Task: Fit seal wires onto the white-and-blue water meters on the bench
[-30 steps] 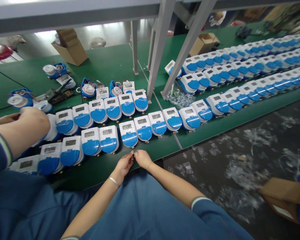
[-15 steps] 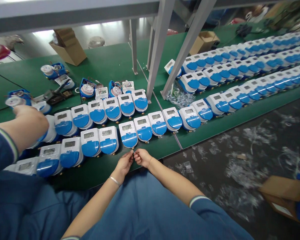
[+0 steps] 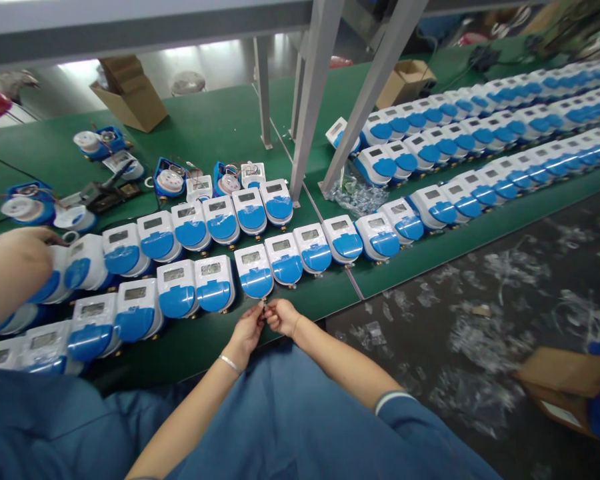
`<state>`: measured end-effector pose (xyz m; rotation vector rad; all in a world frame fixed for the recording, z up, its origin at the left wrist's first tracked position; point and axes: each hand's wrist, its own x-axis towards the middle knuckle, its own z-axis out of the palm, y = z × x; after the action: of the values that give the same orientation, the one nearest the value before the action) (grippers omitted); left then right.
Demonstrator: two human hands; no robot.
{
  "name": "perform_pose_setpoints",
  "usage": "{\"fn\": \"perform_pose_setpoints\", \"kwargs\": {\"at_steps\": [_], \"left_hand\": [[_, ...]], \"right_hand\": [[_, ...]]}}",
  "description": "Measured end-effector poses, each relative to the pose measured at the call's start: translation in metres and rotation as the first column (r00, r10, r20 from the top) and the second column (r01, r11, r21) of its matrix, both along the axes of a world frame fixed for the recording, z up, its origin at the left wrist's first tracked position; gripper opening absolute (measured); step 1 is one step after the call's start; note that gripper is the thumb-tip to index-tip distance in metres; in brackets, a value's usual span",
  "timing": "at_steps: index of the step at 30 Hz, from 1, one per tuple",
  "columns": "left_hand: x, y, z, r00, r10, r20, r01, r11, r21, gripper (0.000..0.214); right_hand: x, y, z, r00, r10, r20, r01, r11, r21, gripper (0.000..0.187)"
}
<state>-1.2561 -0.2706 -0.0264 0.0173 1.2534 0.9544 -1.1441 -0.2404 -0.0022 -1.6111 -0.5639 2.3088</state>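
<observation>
A white water meter with a blue flap lies in the front row, its brass-coloured lower end pointing at me. Just below that end, near the table's edge, my left hand pinches something too small to make out. My right hand meets it from the right, its fingers also closed at the same spot. The fingertips of both hands almost touch and hide what is between them. Another meter stands close on the right, and one more sits to the left across a small gap.
A co-worker's hand reaches over meters at the left. Opened meters with wires lie behind the rows. Grey metal posts rise from the green table. Plastic scraps litter the floor beside a cardboard box.
The co-worker's hand has moved left and down, uncovering meters. My hands stay together below the same meter, with only a slight shift of the fingers. The view has shifted slightly.
</observation>
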Motion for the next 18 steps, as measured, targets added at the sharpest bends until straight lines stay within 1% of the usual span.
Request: {"fn": "perform_pose_setpoints", "kwargs": {"at_steps": [1,2,3,4,5,6,7,8,9,10,12,13,14,15,16,18], "left_hand": [[0.000,0.000,-0.001,1.000,-0.006,-0.003,0.006,1.000,0.005,0.018],[-0.001,0.000,-0.002,1.000,-0.004,-0.003,0.004,1.000,0.002,0.018],[-0.001,-0.001,-0.003,1.000,0.004,0.003,-0.004,1.000,-0.005,0.018],[-0.001,-0.001,-0.004,1.000,0.018,0.010,-0.018,1.000,-0.015,0.017],[-0.001,-0.001,-0.005,0.999,0.035,0.017,-0.034,0.999,-0.022,0.016],[0.000,-0.001,-0.005,0.999,0.049,0.020,-0.048,0.998,-0.026,0.015],[0.000,-0.002,-0.006,0.998,0.055,0.018,-0.054,0.998,-0.029,0.014],[0.001,-0.002,-0.006,0.999,0.052,0.010,-0.052,0.998,-0.029,0.014],[0.002,-0.001,-0.007,0.999,0.044,-0.005,-0.044,0.999,-0.026,0.014],[0.002,-0.001,-0.006,0.999,0.029,-0.023,-0.029,0.999,-0.021,0.015],[0.003,0.000,-0.005,0.998,-0.013,-0.057,0.013,1.000,-0.001,0.019],[0.003,0.001,-0.004,0.997,-0.041,-0.071,0.041,0.999,0.005,0.021],[0.004,0.001,-0.003,0.994,-0.065,-0.092,0.066,0.998,0.004,0.023],[0.003,0.001,-0.002,0.989,-0.086,-0.120,0.085,0.996,-0.009,0.025],[0.003,0.001,-0.001,0.983,-0.105,-0.153,0.101,0.994,-0.032,0.026],[0.000,-0.001,0.001,0.965,-0.143,-0.219,0.128,0.988,-0.081,0.028]], "right_hand": [[0.000,0.000,0.000,0.999,0.017,0.036,-0.018,1.000,0.023,0.027],[0.000,-0.001,0.001,0.995,0.027,0.093,-0.035,0.996,0.078,0.025],[0.002,-0.004,0.002,0.983,0.047,0.179,-0.079,0.981,0.177,0.022],[0.005,-0.007,0.003,0.957,0.077,0.281,-0.164,0.940,0.300,0.018],[0.008,-0.010,0.004,0.909,0.112,0.402,-0.293,0.857,0.423,0.014],[0.010,-0.013,0.005,0.840,0.136,0.525,-0.440,0.738,0.511,0.012],[0.011,-0.014,0.005,0.764,0.143,0.629,-0.566,0.617,0.547,0.013],[0.011,-0.014,0.005,0.706,0.142,0.694,-0.641,0.544,0.541,0.015],[0.009,-0.013,0.004,0.693,0.156,0.704,-0.649,0.560,0.515,0.016],[0.006,-0.011,0.002,0.710,0.179,0.681,-0.617,0.624,0.480,0.020],[0.000,-0.004,0.000,0.778,0.214,0.591,-0.502,0.777,0.379,0.029],[-0.001,-0.001,0.000,0.813,0.232,0.535,-0.451,0.831,0.326,0.032],[0.000,0.002,0.001,0.839,0.247,0.484,-0.421,0.859,0.292,0.032],[0.003,0.005,0.005,0.856,0.260,0.447,-0.413,0.865,0.287,0.030],[0.010,0.008,0.011,0.870,0.269,0.414,-0.411,0.859,0.306,0.027],[0.031,0.018,0.030,0.909,0.299,0.289,-0.393,0.845,0.362,0.016]]}}
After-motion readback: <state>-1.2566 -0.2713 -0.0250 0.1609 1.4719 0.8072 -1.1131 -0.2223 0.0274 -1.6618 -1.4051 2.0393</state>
